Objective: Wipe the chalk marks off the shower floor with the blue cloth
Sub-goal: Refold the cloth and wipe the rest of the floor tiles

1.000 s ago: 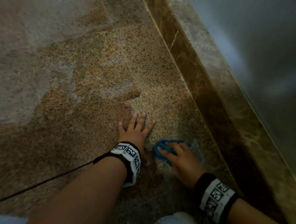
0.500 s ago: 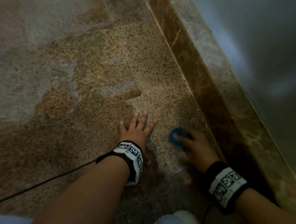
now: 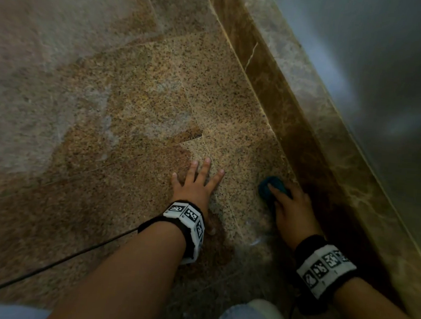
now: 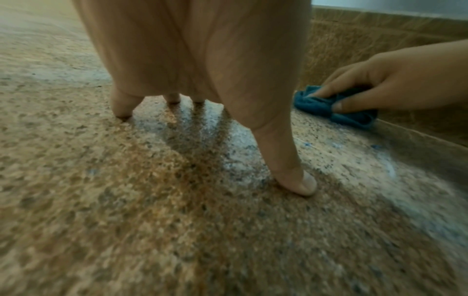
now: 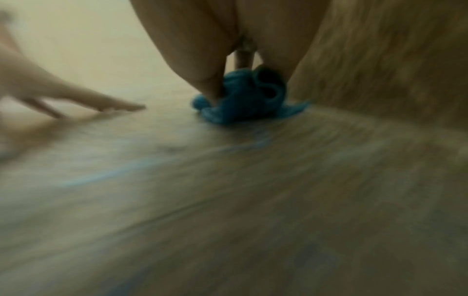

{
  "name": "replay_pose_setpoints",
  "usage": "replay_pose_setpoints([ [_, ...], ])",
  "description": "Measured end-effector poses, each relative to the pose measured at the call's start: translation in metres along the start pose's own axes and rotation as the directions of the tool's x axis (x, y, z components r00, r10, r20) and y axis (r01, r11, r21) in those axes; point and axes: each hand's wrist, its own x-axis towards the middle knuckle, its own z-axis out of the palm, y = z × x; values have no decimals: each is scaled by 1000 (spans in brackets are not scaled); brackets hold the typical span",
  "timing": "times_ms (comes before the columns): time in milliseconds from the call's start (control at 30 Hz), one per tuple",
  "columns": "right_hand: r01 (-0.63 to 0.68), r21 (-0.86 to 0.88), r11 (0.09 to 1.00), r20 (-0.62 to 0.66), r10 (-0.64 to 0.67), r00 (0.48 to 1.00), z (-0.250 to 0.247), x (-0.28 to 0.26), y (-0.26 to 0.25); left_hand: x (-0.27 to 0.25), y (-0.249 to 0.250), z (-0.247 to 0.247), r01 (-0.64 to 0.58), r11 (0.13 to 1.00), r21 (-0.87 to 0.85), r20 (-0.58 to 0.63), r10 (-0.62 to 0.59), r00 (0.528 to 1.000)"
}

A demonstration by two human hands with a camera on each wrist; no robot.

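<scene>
You are working on the shower floor [image 3: 159, 87], a speckled granite surface bounded on its right edge by a raised brown marble curb [image 3: 312, 131], and the step in hand looks like scrubbing the strip of floor that runs along that curb. Pale chalky haze covers much of the floor toward its far-left side, so judge the job as far from finished; clear the curb strip fully, then work leftward in overlapping passes. Your left hand [image 3: 195, 185] is planted flat on the floor as a brace, fingers [image 4: 291, 176] spread and straight, holding nothing; keep it there for balance, but know it sits on a whitish patch in the left wrist view, so lift and wipe under it later. Your right hand [image 3: 292, 208] holds the blue cloth [image 4: 329, 108], fingers and thumb curled round the bunched wad, pressing it onto the floor just beside the foot of the curb. Flatten the cloth a little so more of it meets the stone, and push it right into the floor-curb corner. The smallest targets lie nearer you than the cloth: faint blue chalk streaks [image 4: 377, 147] and a whitish smear close to the curb. Draw the cloth back over them with firm, short strokes.
</scene>
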Motion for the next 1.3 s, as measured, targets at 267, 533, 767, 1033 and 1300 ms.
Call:
replay_pose_setpoints([
  [267,322,-55,945,110,-315,943,-3,-11,-5,-2,1,0,2,1000,9,-12,-2,1000],
  [533,361,-74,930,150,-348,925,10,-49,-28,-6,1,-3,-10,1000,10,-2,10,1000],
  [767,53,-37,998,34,-51,998,-6,-4,-7,-4,-1,0,-4,1000,4,-14,5,1000],
  [1033,458,69,886,257,-459,850,0,-47,-34,0,0,3,10,1000,9,-24,-10,1000],
  [1300,647,108,755,159,-655,739,12,-45,-42,-1,-1,3,-2,1000,10,-21,3,1000],
])
